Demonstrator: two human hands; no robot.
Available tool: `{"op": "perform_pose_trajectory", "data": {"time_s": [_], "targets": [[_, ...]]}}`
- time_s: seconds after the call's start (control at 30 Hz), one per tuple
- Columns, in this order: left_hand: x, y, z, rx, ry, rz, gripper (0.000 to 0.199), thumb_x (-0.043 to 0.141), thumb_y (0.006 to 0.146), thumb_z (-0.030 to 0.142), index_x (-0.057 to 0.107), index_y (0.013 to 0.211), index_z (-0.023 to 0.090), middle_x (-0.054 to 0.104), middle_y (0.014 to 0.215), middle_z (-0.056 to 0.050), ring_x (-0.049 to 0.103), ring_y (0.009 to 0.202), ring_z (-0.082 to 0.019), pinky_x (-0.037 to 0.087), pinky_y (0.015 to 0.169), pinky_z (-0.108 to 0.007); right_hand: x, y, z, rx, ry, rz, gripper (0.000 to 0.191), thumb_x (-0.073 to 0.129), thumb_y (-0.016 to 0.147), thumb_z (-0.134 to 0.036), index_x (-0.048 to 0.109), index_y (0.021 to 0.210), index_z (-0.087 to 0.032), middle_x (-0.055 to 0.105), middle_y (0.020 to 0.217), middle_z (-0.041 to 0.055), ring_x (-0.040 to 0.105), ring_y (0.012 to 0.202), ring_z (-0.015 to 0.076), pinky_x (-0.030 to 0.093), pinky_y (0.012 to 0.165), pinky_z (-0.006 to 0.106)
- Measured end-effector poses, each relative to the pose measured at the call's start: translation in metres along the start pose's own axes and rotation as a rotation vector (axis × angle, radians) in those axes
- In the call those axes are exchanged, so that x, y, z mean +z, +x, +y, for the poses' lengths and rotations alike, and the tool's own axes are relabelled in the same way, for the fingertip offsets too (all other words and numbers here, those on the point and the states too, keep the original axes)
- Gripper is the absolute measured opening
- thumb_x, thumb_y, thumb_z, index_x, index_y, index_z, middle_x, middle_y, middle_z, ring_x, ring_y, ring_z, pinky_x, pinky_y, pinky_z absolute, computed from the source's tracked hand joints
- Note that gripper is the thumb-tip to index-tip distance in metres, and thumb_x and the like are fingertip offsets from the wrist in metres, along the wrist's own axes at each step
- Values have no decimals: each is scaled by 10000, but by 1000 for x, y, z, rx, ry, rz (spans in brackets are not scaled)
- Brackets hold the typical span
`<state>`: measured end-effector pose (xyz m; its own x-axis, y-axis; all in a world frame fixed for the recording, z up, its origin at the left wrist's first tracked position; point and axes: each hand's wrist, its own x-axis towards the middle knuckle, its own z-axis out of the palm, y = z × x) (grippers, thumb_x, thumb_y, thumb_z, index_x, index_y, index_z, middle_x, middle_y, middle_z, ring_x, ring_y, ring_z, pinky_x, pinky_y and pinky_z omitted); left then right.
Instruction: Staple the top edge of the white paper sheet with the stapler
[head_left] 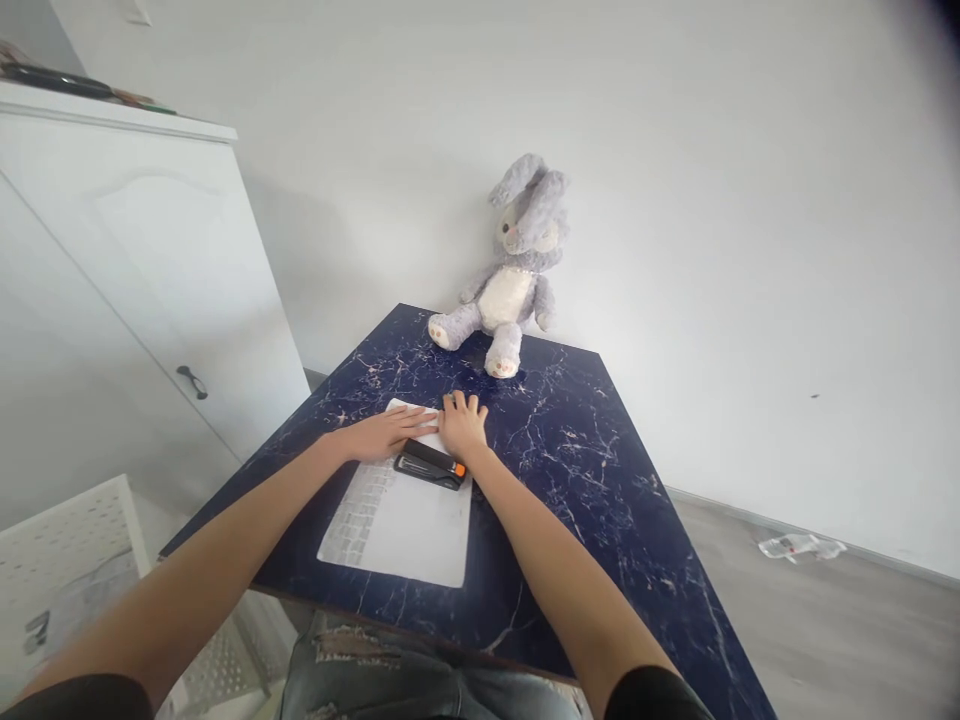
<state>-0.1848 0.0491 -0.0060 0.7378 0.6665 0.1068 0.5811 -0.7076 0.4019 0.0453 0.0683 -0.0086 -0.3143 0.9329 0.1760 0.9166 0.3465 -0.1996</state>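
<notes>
A white sheet of paper (420, 530) lies on the table, with a grey grid-like print down its left side. My left hand (386, 433) rests flat on the upper part of the sheet, fingers stretched to the right. Close beside it, my right hand (463, 425) presses down at the sheet's top right corner with its fingers apart. Just below both hands a black stapler (431, 464) with an orange end lies on the paper. Its orange end is close to my right wrist. The paper under my palms is hidden.
A grey plush rabbit (510, 270) sits at the back of the dark blue marbled table (577, 470), against the wall. To the left stand a white cabinet (165, 240) and a white perforated basket (67, 530). A clear plastic bottle (799, 547) lies on the floor at right.
</notes>
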Motion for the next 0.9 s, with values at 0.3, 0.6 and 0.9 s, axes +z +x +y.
{"op": "perform_pose_trajectory", "data": {"time_s": [0.3, 0.6, 0.9], "targets": [[-25, -56, -39, -169, 12, 96, 546, 442, 1005, 296, 550, 1540, 323, 466, 1649, -25, 322, 1583, -260, 191, 1315, -482, 16, 43, -57, -212, 94, -24, 538, 327, 1085, -359, 397, 1614, -286, 277, 1741, 60, 304, 1503, 391, 306, 1162, 692], [13, -52, -28, -724, 228, 490, 533, 426, 1019, 314, 531, 1462, 37, 446, 1608, -267, 343, 1549, -414, 251, 1264, -614, 28, 23, -35, -675, 151, -187, 490, 378, 1113, -335, 430, 1600, -361, 376, 1698, -4, 302, 1595, 201, 185, 1308, 499], [33, -10, 17, -655, 25, 604, 448, 460, 967, 184, 559, 1400, 122, 611, 1412, -215, 532, 1400, -363, 392, 1204, -524, -5, -24, 31, -575, 183, -194, 521, 369, 1101, -298, 411, 1620, -292, 347, 1709, 33, 316, 1590, 214, 204, 1311, 491]]}}
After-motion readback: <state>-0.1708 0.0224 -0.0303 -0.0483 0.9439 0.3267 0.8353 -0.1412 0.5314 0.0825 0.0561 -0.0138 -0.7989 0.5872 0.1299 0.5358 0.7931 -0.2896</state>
